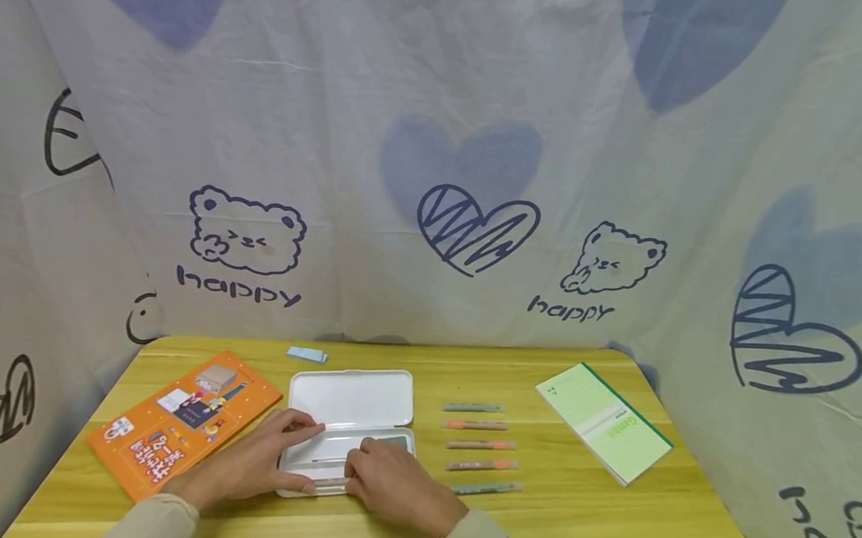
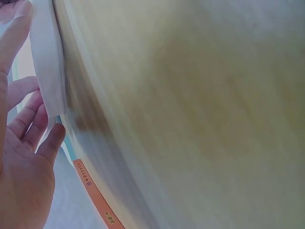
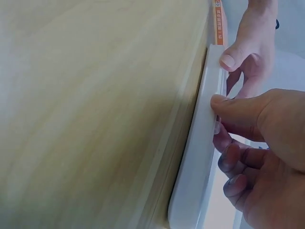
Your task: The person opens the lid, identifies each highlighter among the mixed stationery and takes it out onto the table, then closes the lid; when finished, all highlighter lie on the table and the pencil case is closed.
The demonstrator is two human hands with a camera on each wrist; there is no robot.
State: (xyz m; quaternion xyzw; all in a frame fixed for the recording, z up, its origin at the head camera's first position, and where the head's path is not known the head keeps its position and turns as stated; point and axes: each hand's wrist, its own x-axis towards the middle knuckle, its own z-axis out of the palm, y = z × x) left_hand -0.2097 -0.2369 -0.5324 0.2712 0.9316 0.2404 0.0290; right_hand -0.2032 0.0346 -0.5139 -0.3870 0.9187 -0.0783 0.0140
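Note:
A white pencil case [image 1: 352, 396] lies with its lid folded back on the table. My left hand [image 1: 264, 456] grips its left end, thumb along the near edge and fingers over the far side. Near the front edge, my right hand [image 1: 396, 481] has curled fingers inside the tray, and its thumb [image 3: 233, 107] lies on the rim in the right wrist view. A slim pale stick [image 1: 330, 483] lies along the near side of the tray, partly hidden by the right hand. A grey-green piece [image 1: 395, 441] shows at the tray's right end.
Several pens, among them a brown-and-orange one [image 1: 481, 445], lie in a column right of the case. An orange book [image 1: 192, 419] lies left, partly beneath my left forearm. A green notepad [image 1: 607, 424] lies right; a light-blue slip [image 1: 307, 354] lies behind the case.

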